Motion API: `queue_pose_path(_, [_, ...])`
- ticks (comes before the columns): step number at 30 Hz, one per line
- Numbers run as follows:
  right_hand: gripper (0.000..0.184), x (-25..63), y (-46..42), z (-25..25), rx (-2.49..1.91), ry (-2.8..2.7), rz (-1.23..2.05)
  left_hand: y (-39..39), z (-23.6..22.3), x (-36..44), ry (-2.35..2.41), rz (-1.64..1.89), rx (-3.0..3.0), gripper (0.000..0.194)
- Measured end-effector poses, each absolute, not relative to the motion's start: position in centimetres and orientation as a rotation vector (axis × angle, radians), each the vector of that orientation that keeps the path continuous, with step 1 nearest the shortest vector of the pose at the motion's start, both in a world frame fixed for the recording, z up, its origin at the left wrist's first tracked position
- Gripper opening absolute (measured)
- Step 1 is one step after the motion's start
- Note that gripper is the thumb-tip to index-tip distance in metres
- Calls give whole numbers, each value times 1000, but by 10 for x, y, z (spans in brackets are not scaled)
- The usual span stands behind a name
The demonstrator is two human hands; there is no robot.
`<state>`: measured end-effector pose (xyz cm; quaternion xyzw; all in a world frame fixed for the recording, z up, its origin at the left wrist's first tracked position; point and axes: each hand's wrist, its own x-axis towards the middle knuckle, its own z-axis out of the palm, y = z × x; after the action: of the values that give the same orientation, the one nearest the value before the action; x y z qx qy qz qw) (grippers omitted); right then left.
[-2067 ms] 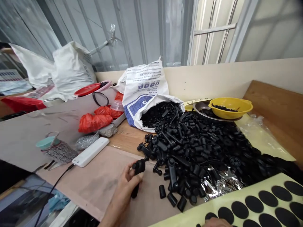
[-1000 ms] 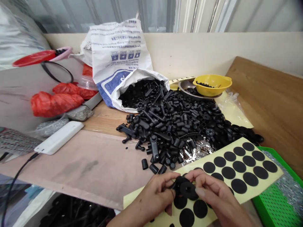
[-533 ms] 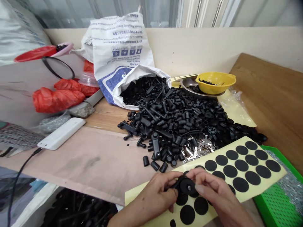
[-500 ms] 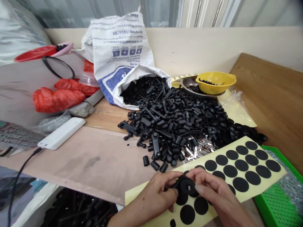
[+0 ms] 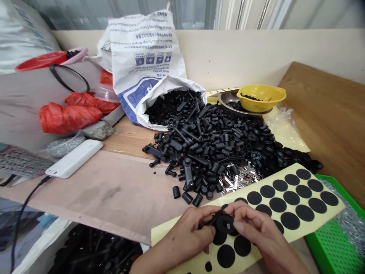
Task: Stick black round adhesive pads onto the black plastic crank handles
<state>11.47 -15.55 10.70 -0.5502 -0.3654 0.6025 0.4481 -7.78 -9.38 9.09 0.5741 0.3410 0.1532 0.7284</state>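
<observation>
Between my two hands is a black plastic part with a round disc and a small metal pin at its centre. My left hand is closed on its left side, thumb in front and fingers behind. On the other side, the fingertips of my right hand pinch the disc's edge. Both hands are over a pale yellow sheet bearing rows of round black pads. Where the fingers overlap, the rest of the part is hidden.
Black plastic parts spill from a white sack across the table, with shiny metal clips in front. A yellow bowl rests on a metal dish. At right sits a green basket; at left, a white power bank with a cable.
Both hands stay in nearly the same place on the black part, with only slight finger movement. The view has shifted very slightly.
</observation>
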Motion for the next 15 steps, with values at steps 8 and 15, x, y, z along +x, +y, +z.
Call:
queue_pose_path(8, [21, 115, -156, 107, -1389, -1008, 1433, -93, 102, -73, 770, 338, 1314, 24])
queue_pose_path(15, [16, 110, -158, 101, -1490, -1210, 1259, -95, 101, -72, 843, 385, 1394, 18])
